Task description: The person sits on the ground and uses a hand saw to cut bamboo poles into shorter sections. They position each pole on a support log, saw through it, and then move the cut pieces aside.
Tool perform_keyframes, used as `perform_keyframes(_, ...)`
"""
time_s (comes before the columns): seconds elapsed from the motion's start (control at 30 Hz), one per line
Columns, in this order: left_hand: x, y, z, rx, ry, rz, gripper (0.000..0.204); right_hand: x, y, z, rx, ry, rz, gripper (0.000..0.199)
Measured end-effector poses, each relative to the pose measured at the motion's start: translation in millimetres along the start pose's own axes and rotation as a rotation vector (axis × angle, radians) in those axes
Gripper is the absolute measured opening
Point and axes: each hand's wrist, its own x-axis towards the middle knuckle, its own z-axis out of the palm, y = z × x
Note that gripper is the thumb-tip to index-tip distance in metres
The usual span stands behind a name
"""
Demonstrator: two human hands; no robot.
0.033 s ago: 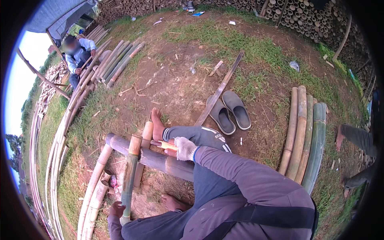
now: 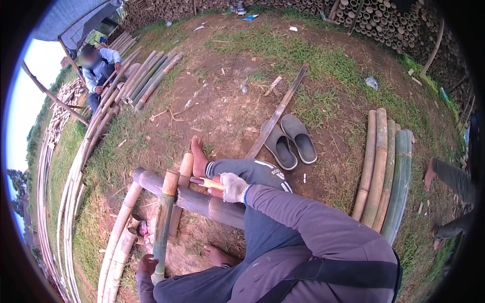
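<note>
My right hand [image 2: 234, 188], in a whitish knit glove, is closed round a tool with a light wooden handle [image 2: 209, 184]. Its dark end points left, and its exact kind is hard to make out. Bare, my left hand [image 2: 147, 263] grips the near end of a greenish bamboo pole [image 2: 164, 222]. That pole's far end rests across a thick grey-brown bamboo log [image 2: 214, 207], which lies crosswise before my legs. A lighter bamboo post [image 2: 181, 197] stands against the log beside the pole.
Grey clogs [image 2: 292, 142] and a long plank [image 2: 279, 110] lie ahead. Several bamboo lengths [image 2: 380, 166] lie at right, near another person's legs [image 2: 454, 187]. Cut bamboo [image 2: 118, 242] is at left. Farther left, a person [image 2: 101, 70] sits by long poles [image 2: 91, 136].
</note>
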Motion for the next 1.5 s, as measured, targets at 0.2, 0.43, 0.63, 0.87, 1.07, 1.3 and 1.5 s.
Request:
perform_keyframes(0.2, 9.8, 1.3, 1.8, 0.014, 0.009, 0.086, 0.056, 6.5, 7.8, -1.9, -0.021, 0.053, -0.044, 0.037)
perform_keyframes(0.43, 16.4, -11.9, 5.8, 0.052, 0.021, 0.113, 0.053, 7.9, 8.4, 0.6, -0.002, 0.054, -0.031, 0.037)
perform_keyframes(0.63, 7.5, 4.9, 2.2, -0.002, -0.006, 0.008, 0.061, 6.2, 7.4, -2.7, -0.015, 0.034, -0.002, 0.038)
perform_keyframes(0.87, 14.5, -9.3, 6.1, 0.049, 0.011, 0.114, 0.055, 6.9, 11.3, 1.1, 0.01, 0.055, -0.029, 0.038)
perform_keyframes(1.07, 16.7, -14.0, 7.5, 0.043, 0.019, 0.14, 0.054, 6.1, 9.4, -0.9, -0.005, 0.029, 0.012, 0.038)
perform_keyframes(1.3, 17.4, -15.6, 9.2, 0.035, 0.017, 0.122, 0.052, 5.9, 6.5, -1.7, -0.029, 0.048, -0.009, 0.039)
perform_keyframes(1.5, 15.3, -19.9, 7.6, 0.015, 0.011, 0.072, 0.055, 6.6, 5.0, 0.4, -0.007, 0.052, -0.018, 0.04)
